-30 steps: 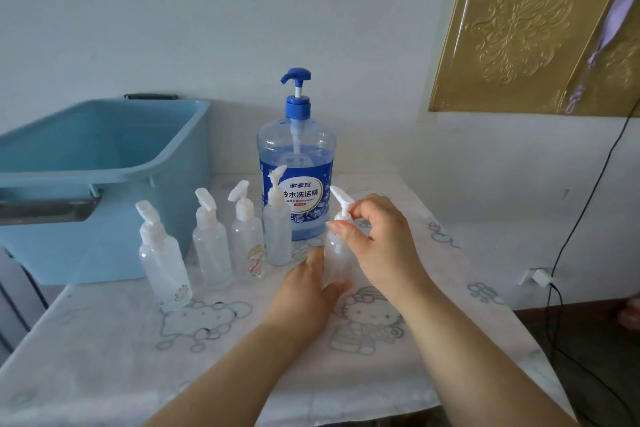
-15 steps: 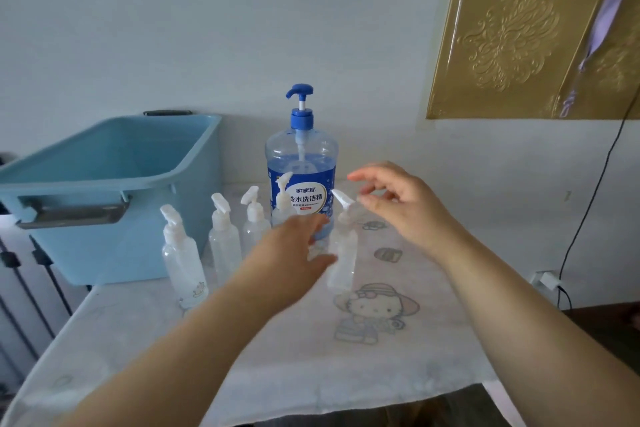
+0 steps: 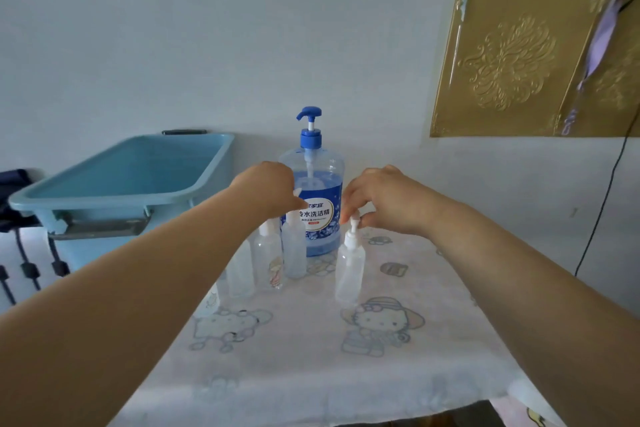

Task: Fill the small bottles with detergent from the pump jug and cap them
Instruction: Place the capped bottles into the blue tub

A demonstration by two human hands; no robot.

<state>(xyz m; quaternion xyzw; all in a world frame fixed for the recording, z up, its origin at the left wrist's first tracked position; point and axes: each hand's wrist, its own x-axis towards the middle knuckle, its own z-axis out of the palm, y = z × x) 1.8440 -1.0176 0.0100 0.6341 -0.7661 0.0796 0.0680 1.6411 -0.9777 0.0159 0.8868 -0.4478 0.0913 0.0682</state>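
The big pump jug [image 3: 320, 180] of blue detergent stands at the back of the table. One small clear bottle [image 3: 349, 274] with a white pump cap stands apart in front of it, and my right hand [image 3: 381, 198] pinches that cap between finger and thumb. Several more small capped bottles [image 3: 268, 258] stand in a row to the left, partly hidden by my left forearm. My left hand [image 3: 270, 189] reaches to the jug's left side, right by the white pump cap of the rear bottle [image 3: 294, 251]; its fingers are hidden.
The table [image 3: 311, 367] wears a white cloth with cartoon prints. A large light-blue plastic tub [image 3: 121, 180] sits at the back left. On the right, a black cable [image 3: 601, 215] hangs down the wall below a gold embossed panel [image 3: 512, 55].
Both hands let go of the separate small bottle, lifted and reached forward toward the jug. The right hand has come down onto that bottle's pump cap. The view has tilted up.
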